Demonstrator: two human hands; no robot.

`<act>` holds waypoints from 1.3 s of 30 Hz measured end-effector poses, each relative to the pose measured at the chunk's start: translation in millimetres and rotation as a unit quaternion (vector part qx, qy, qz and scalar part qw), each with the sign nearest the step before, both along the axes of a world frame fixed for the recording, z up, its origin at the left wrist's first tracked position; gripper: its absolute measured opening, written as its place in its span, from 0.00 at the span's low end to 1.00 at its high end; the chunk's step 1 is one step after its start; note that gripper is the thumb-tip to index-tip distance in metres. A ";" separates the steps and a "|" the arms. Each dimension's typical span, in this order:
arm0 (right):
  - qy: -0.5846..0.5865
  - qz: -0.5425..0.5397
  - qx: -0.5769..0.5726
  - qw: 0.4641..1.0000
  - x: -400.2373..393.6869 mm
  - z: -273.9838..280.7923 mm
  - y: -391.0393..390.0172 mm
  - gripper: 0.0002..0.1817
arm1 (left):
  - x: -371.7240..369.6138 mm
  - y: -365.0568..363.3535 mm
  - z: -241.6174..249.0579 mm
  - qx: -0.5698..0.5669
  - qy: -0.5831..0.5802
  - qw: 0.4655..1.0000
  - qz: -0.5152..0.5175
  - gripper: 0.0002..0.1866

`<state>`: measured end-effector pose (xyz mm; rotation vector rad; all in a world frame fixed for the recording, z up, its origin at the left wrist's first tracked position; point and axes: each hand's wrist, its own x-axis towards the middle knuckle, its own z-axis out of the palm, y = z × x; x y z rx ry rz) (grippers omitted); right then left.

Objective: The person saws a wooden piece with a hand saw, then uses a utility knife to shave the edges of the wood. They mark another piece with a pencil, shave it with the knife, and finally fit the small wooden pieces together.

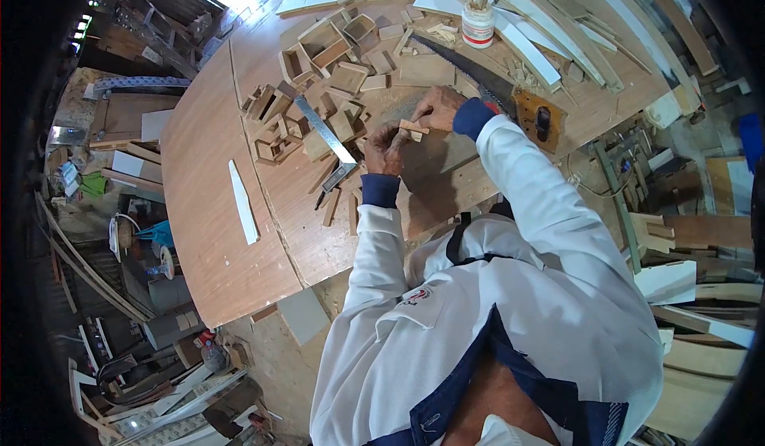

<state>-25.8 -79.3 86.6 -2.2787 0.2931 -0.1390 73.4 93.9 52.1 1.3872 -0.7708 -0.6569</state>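
My left hand has its fingers closed on a small piece of wood, held a little above the worktable. At the piece's other side my right hand is closed, fingertips pinched against it. Whether those fingertips also hold something smaller cannot be made out. Just left of my left hand lies a try square with a metal blade, resting over wood offcuts. Beyond my right hand a handsaw lies flat, its wooden handle toward the table's right edge.
Several small wooden box frames and loose blocks crowd the table's middle. A white jar holding sticks stands at the back, near long strips. A pale pointed strip lies left on the worktable. Timber is stacked right.
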 end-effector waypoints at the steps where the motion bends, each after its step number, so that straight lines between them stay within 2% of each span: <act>1: 0.000 -0.001 0.000 1.000 -0.5 -2.0 0.4 0.11 | -0.6 -0.5 -0.2 0.007 0.005 1.000 0.003 0.10; 4: -0.022 -0.018 0.016 0.999 -3.7 -4.9 2.9 0.11 | -2.0 -1.7 -1.9 -0.002 0.035 0.999 -0.001 0.10; 8: -0.066 -0.024 0.018 0.997 -6.5 -11.2 6.7 0.11 | -1.1 -2.3 -6.0 0.021 0.011 1.000 -0.007 0.11; 12: -0.094 -0.031 0.025 0.995 -10.7 -11.5 12.2 0.11 | -3.5 -2.6 -13.8 -0.016 0.046 0.999 -0.001 0.13; 19: -0.088 -0.030 0.066 0.993 -21.3 -9.7 17.1 0.13 | -2.9 -2.2 -13.6 -0.001 0.031 0.999 0.009 0.14; 28: -0.113 -0.067 0.043 0.990 -26.8 -16.3 30.4 0.11 | -8.5 -0.2 -18.5 -0.024 0.054 0.998 0.011 0.14; 30: -0.124 -0.080 -0.007 0.989 -27.7 -14.8 33.1 0.11 | -9.4 0.8 -20.7 -0.018 0.051 0.998 0.017 0.14; 36: -0.156 -0.114 -0.006 0.981 -28.6 -30.2 37.9 0.10 | -11.5 0.6 -25.1 -0.018 0.067 0.997 0.020 0.13; 39: -0.125 -0.114 0.020 0.985 -31.9 -28.6 39.3 0.10 | -15.1 2.9 -19.9 -0.025 0.065 0.998 0.008 0.12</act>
